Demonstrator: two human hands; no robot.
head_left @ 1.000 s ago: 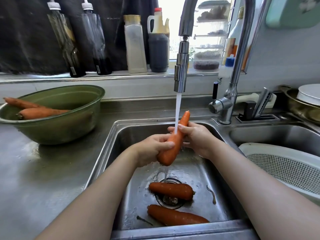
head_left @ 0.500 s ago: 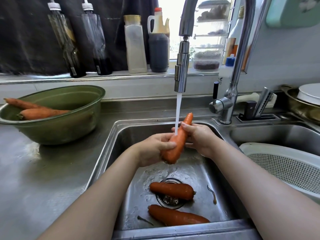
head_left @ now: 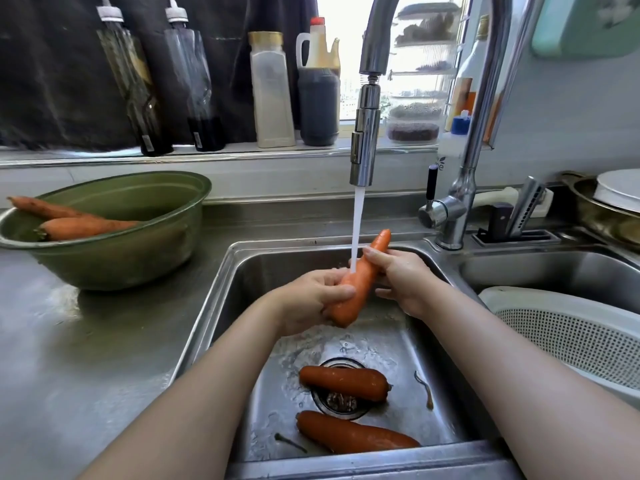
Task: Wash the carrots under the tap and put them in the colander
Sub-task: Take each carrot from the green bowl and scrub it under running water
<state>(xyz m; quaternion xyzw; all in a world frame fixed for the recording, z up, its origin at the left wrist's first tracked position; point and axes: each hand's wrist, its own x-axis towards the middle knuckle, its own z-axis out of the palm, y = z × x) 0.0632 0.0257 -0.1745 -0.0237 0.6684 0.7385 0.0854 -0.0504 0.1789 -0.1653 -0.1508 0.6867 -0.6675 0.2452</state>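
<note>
Both hands hold one orange carrot [head_left: 360,282] tilted under the running tap [head_left: 363,147]; the water stream lands on its upper half. My left hand [head_left: 311,299] grips the thick lower end, and my right hand [head_left: 398,278] wraps the thin upper part. Two more carrots lie on the sink floor: one [head_left: 344,382] across the drain, another [head_left: 353,436] near the front wall. A green bowl [head_left: 114,258] on the left counter holds two unwashed carrots [head_left: 83,225]. The white colander [head_left: 568,330] sits in the right basin, with nothing visible in it.
Bottles [head_left: 270,91] line the window ledge behind the sink. The tap's lever and base [head_left: 446,213] stand at the sink's back right corner, with a knife block [head_left: 516,220] beside it. A metal pot with a white plate [head_left: 609,202] sits at far right. Small root scraps [head_left: 424,389] lie in the sink.
The carrot has been lifted slightly and slid up through my hands, so its tip points higher toward the back right. The carrots in the sink and bowl have not moved.
</note>
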